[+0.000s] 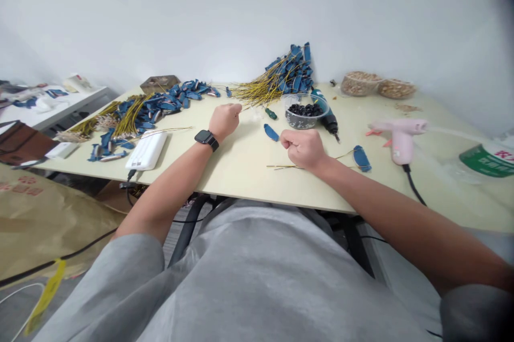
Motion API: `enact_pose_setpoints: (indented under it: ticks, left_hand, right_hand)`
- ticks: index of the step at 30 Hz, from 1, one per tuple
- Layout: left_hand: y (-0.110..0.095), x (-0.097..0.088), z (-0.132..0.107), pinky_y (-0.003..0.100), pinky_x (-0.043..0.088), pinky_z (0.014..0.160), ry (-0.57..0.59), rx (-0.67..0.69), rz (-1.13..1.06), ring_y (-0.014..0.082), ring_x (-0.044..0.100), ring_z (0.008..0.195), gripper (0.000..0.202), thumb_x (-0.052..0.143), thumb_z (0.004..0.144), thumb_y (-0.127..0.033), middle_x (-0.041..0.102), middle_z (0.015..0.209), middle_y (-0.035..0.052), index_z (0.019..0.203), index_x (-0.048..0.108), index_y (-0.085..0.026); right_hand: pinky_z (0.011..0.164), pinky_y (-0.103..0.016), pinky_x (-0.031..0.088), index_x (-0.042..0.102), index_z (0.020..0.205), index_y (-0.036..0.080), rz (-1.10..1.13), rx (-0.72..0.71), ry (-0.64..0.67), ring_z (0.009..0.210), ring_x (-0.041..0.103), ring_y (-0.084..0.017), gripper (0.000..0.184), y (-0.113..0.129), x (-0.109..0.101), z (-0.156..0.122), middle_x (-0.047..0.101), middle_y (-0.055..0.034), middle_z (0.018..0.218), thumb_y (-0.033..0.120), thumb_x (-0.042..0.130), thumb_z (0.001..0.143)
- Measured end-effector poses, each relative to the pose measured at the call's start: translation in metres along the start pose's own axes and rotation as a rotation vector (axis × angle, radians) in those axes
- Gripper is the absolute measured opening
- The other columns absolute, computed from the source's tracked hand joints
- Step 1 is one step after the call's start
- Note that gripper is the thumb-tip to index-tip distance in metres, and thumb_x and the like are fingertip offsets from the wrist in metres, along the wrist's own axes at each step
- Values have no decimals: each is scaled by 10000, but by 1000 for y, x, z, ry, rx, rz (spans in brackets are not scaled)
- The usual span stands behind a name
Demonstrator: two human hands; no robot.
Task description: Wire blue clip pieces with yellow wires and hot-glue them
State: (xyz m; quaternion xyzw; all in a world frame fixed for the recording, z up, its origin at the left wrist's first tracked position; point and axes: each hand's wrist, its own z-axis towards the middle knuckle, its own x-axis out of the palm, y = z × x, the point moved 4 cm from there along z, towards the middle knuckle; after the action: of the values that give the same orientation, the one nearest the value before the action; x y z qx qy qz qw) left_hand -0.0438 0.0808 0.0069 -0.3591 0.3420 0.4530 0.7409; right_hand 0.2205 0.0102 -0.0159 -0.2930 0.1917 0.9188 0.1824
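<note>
The right hand [303, 148] rests on the desk [241, 171] near its front edge, curled into a fist. It seems to pinch a few thin yellow wires [281, 166], which run out from under it on both sides. Their long axis lies roughly left to right, parallel to the desk's front edge, with the loose ends pointing toward the left arm. The left hand [225, 120], with a black watch [206, 138] on its wrist, is farther back and to the left. Its fingers are also folded shut, though whether anything is caught between them I cannot tell. Just beyond its knuckles lie the tips of a yellow wire bundle [259, 90], which fans back and to the right toward a heap of blue leaf pieces [291, 69] against the wall, so the left hand is the nearer one to that bundle. Between the two hands lies a single blue piece [271, 132], apart from both, and a second blue piece [362, 158] lies just right of the right wrist. Behind the right hand stands a clear bowl of black beads [305, 112]. A pink glue gun [397, 136] stands farther right, and a white power bank [146, 150] lies beside the left forearm.
</note>
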Motion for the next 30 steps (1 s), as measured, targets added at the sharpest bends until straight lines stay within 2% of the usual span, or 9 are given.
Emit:
enact_pose_setpoints:
  ticks: [7, 12, 14, 17, 21, 23, 26, 28, 30]
  left_hand:
    - [-2, -2, 0, 398, 233, 732, -15, -7, -1, 230, 318, 701, 462, 484, 903, 59, 314, 678, 8, 726, 213, -271]
    - [-8, -12, -5, 349, 195, 716, -51, -73, -74, 173, 279, 704, 469, 539, 875, 95, 297, 636, -17, 643, 281, -220]
    - [-7, -15, -7, 319, 163, 736, -91, -59, -137, 131, 226, 702, 425, 526, 841, 120, 257, 636, -35, 629, 309, -178]
    - [-3, -16, -8, 282, 152, 767, -230, 9, -157, 64, 212, 685, 378, 552, 871, 43, 221, 634, -47, 629, 322, -133]
    - [-11, -23, -11, 298, 161, 732, -312, 63, -193, 62, 177, 685, 373, 530, 836, 33, 187, 642, -44, 617, 283, -141]
    - [-18, -27, -10, 328, 158, 688, -305, 43, -190, 84, 177, 667, 395, 522, 804, 28, 179, 625, -36, 595, 245, -160]
    - [-17, -31, -3, 379, 179, 652, -252, -51, -144, 132, 156, 646, 471, 543, 792, 29, 134, 621, -19, 571, 190, -190]
    - [-6, -35, 2, 387, 217, 653, -199, -99, -109, 145, 184, 640, 496, 564, 792, 30, 150, 626, -21, 604, 181, -222]
    - [12, -42, 6, 378, 276, 676, -105, -136, -49, 148, 273, 645, 464, 618, 848, -20, 273, 631, -24, 649, 264, -243]
  right_hand:
    - [602, -294, 314, 507, 680, 251, 13, -2, 1, 534, 474, -140, 138, -2, 2, -1, 503, 27, 577, 166, 495, 787]
    - [688, -312, 342, 523, 751, 250, -15, 52, 35, 621, 532, -156, 163, 0, 4, 1, 568, 7, 652, 171, 473, 884]
    - [714, -317, 336, 493, 781, 253, -26, 64, 67, 664, 534, -156, 183, 1, 7, 3, 576, 6, 704, 158, 461, 934]
    - [717, -313, 310, 428, 801, 258, -88, 105, 156, 692, 492, -144, 213, -1, 11, 4, 548, 17, 740, 114, 436, 958]
    - [707, -314, 314, 416, 806, 258, -64, 76, 104, 669, 479, -136, 213, 8, 3, 4, 541, 15, 731, 104, 397, 952]
    - [689, -309, 333, 463, 804, 253, -19, 44, 45, 647, 513, -136, 210, 12, -6, 3, 565, 13, 706, 112, 396, 944]
    - [630, -285, 361, 499, 764, 250, -8, -12, -31, 584, 519, -128, 198, 15, -20, 2, 573, 26, 650, 80, 437, 845]
    - [584, -276, 352, 516, 742, 247, -13, -24, -108, 536, 499, -112, 217, 15, -31, 3, 551, 44, 621, 42, 452, 778]
    - [552, -264, 364, 539, 744, 249, -28, 20, -142, 504, 481, -106, 248, 14, -40, 4, 555, 59, 607, 15, 457, 758]
